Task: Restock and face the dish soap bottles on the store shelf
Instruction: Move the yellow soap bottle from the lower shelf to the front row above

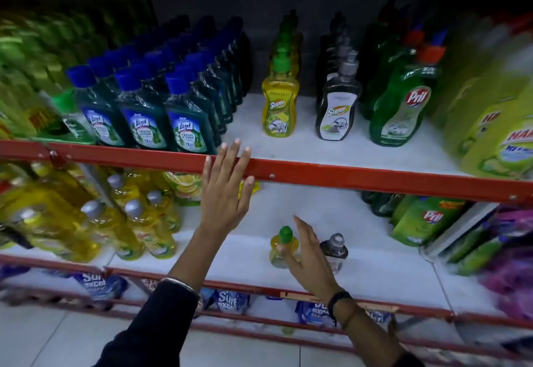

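Note:
On the upper shelf (pixel 331 147) a yellow Super dish soap bottle (pixel 279 107) heads a row, with a dark grey Super bottle (pixel 337 113) heading the row to its right. A small yellow bottle with a green cap (pixel 279 247) and a small dark bottle with a grey cap (pixel 336 250) stand on the lower shelf (pixel 248 254). My left hand (pixel 226 190) is raised flat with fingers spread, in front of the red upper shelf rail, holding nothing. My right hand (pixel 307 254) is open between the two small bottles, its thumb against the yellow one.
Blue-capped Lizol bottles (pixel 187 116) fill the upper shelf's left; green Pril bottles (pixel 401 110) and yellow-green refill packs (pixel 501 141) stand right. Yellow bottles (pixel 138 228) and Pril pouches (pixel 424 219) flank the lower shelf. Surf Excel packs (pixel 230 300) lie below.

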The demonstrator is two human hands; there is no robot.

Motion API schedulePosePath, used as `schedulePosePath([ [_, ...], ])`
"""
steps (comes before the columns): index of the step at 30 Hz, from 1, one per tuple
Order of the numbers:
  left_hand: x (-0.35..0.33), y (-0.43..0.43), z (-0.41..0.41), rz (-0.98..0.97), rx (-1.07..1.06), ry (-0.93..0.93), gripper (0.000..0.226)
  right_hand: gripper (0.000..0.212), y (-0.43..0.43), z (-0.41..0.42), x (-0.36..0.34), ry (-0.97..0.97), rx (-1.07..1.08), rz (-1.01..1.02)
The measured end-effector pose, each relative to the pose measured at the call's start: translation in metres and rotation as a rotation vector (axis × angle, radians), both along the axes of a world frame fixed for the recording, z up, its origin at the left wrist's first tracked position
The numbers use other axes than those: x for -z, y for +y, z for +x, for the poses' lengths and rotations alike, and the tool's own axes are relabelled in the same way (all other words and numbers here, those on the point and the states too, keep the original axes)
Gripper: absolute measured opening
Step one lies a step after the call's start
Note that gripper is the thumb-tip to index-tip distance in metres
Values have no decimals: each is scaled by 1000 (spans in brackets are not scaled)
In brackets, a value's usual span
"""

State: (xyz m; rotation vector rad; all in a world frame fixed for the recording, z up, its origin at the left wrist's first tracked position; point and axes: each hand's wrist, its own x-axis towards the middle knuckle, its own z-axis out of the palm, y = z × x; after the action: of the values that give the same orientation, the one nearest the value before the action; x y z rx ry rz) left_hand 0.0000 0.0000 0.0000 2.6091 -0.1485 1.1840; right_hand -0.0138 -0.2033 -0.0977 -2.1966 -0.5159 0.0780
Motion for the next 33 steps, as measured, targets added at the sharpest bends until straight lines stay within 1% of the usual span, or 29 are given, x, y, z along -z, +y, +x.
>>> schedulePosePath([
  [3,5,3,9,74,-96,-46,50,83,3,12,17,203,-58,-81],
  [4,9,3,12,90,-108,-52,50,84,4,14,19,267,-72,-78],
  [5,13,4,16,96,-110,-75,50,83,6,19,25,322,-66,-45],
  [7,20,7,23,129,-112,-126,51,73,8,25,29,350,-25,-20],
  [9,26,12,34,173,-127,-189,50,57,10,31,33,296,23,-33],
  [11,29,13,41,201,-151,-232,49,48,11,33,36,292,56,-9],
  [15,32,15,47,221,-170,-293,48,50,11,31,35,306,68,46],
  [18,31,16,47,226,-173,-300,48,50,2,31,22,313,20,88],
  [21,30,14,46,220,-174,-291,48,46,-9,29,-13,292,-44,132],
  [26,27,11,41,190,-180,-244,48,48,-26,18,-91,150,-126,259],
  [30,26,9,40,185,-180,-223,48,59,-28,15,-158,1,-171,468],
  [33,25,10,40,173,-191,-223,49,64,-22,25,-198,-100,-134,637],
])
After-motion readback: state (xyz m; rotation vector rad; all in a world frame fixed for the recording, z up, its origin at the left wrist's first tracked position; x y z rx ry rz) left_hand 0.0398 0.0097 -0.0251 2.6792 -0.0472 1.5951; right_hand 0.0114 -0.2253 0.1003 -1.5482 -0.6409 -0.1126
